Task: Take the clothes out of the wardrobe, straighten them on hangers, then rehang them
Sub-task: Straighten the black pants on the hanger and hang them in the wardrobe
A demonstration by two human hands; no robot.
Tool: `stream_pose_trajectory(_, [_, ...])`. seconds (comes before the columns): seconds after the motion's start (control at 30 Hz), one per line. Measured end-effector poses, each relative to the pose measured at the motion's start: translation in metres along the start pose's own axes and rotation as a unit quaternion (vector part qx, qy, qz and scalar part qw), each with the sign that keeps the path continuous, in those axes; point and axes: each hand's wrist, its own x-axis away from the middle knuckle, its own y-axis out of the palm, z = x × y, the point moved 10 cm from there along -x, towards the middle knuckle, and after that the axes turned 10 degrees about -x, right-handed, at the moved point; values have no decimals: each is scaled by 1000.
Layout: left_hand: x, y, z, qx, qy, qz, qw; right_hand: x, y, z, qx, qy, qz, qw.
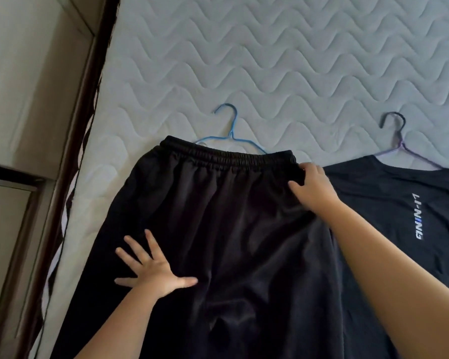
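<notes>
Surface: pale grey quilted mattress (270, 60), wave-stitched, bare beyond both hands and filling most of the view.

Room: dark wooden bed frame edge (88, 104) running diagonally outboard of the left hand; past it, beige panelled wall or cabinet face (24, 86), detail unclear.

Item 1: black trousers (218, 229), elastic gathered waistband (228, 156) at the far end, lying flat on the mattress and spread between and under both hands; legs run toward the wearer and out of frame.

Item 2: blue wire hanger (230, 128), hook pointing away, lying just beyond the waistband; its lower part is hidden under the trousers.

Item 3: black T-shirt (399, 203) with white "LI-NING" lettering, lying flat just outboard of the right hand, its near edge touching or overlapping the trousers' side.

Item 4: purple wire hanger with dark hook (395, 130), inside the T-shirt neck, hook lying on the mattress beyond the collar.

Left hand (153, 270): fingers spread wide, palm pressed flat on the trousers' left leg, holding nothing.

Right hand (311, 190): at the waistband's right end, fingers curled down on the fabric; whether it pinches the cloth or only presses it cannot be told.
</notes>
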Motion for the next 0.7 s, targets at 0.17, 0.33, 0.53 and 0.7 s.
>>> stream_pose_trajectory(0.17, [-5, 4, -1, -2, -6, -19, 1000, -37, 11, -7, 44, 45, -2, 998])
stream_pose_trajectory(0.33, [-7, 1, 0, 6, -4, -8, 1000, -26, 0, -21, -7, 35, 35, 999])
stream_pose_trajectory(0.53, [29, -24, -3, 26, 36, 98, 994, 74, -36, -42, -126, -27, 74, 989])
stream_pose_trajectory(0.7, [123, -50, -33, 241, 104, 235, 936, 162, -54, -23, -186, -11, 72, 980])
